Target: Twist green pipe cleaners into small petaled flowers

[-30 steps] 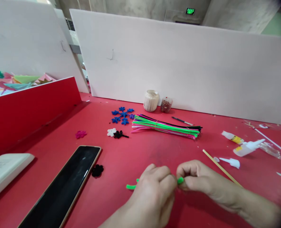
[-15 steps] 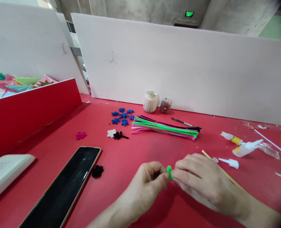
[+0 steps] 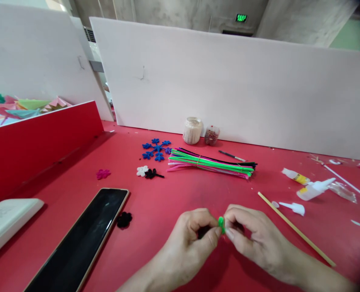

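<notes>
Between my two hands is a small bent piece of green pipe cleaner (image 3: 221, 224), its ends hidden by fingers. My left hand (image 3: 195, 239) pinches it from the left with thumb and forefinger. From the other side, my right hand (image 3: 255, 239) closes its thumb and fingertips on the same piece. Beyond the hands lies a banded bundle of pipe cleaners (image 3: 210, 163) in green, pink, black and purple. A thin wooden stick (image 3: 297, 229) rests on the table just right of my right hand.
A phone (image 3: 82, 235) and a black flower (image 3: 124, 220) lie at left, with pink (image 3: 103, 174), white (image 3: 142, 170) and blue flowers (image 3: 157, 149) further back. Glue bottles (image 3: 313, 190) and a loose white nozzle (image 3: 294, 208) are at right. Two jars (image 3: 192, 132) stand by the white board.
My right hand has turned and drawn back, its fingers now curled in a pinch, and the wooden stick shows fully. The green piece has shifted slightly right and down.
</notes>
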Available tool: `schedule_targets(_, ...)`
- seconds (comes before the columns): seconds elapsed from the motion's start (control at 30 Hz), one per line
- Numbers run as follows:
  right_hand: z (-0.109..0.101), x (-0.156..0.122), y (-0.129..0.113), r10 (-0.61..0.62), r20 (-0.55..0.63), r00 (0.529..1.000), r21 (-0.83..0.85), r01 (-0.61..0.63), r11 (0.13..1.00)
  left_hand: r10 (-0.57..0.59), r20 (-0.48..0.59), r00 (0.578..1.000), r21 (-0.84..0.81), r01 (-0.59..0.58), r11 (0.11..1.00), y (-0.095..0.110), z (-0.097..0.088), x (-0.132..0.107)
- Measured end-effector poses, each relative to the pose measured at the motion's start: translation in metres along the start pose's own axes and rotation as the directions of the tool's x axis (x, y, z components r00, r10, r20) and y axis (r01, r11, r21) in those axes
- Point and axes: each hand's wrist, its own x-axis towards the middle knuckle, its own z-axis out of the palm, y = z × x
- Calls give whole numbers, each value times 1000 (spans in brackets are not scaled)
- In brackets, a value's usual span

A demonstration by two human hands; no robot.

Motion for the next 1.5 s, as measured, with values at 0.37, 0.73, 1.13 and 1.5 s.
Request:
schedule_targets(0.37,-5,7,4,413,411,813,636,-580,510,30,61,998,101,-37,994,0,2,-2)
schedule_targets(0.73,23,10,5,268,-138,953,567,-146,811,-242,-140,960,-329,186,926,-6,5,6)
schedule_targets(1.13,25,13,6,189,-110,976,520,-105,848,-272,-71,960,-452,212,867,-7,0,6)
schedule_targets(1.5,25,10,5,182,-17,983,743,-109,660,-228,228,947,-613,321,722,-13,-8,5)
